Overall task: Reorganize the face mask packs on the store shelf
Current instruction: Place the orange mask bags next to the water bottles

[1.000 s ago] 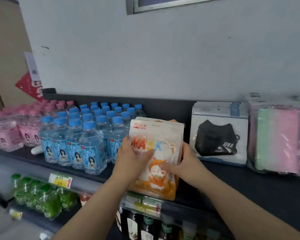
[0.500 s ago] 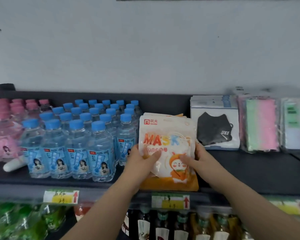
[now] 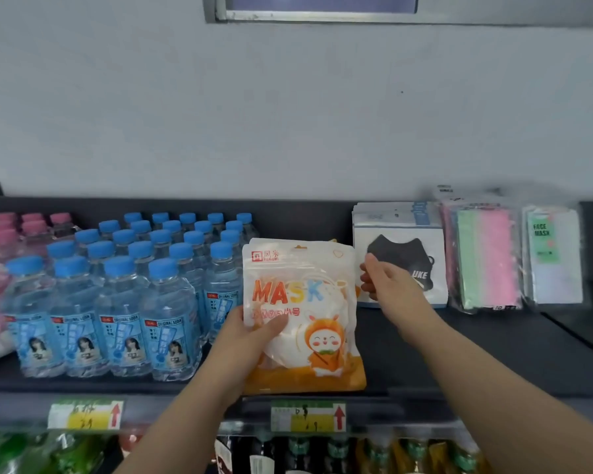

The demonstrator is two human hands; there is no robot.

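The bottles on the lower shelf are cut off at the bottom and too blurred to read, and the pink-capped bottles run off the left edge. On the dark shelf, the left hand grips the orange mask pack at its left edge, thumb across the front. The pack stands upright near the shelf front, with more packs hidden behind it (only their top edges peek out). The right hand is apart from it, fingers curled in front of the black mask packs; whether it pinches anything I cannot tell. Pastel mask packs and a "FACE MASK" pack stand further right, hazy in plastic. Blue-capped bottles crowd the left.
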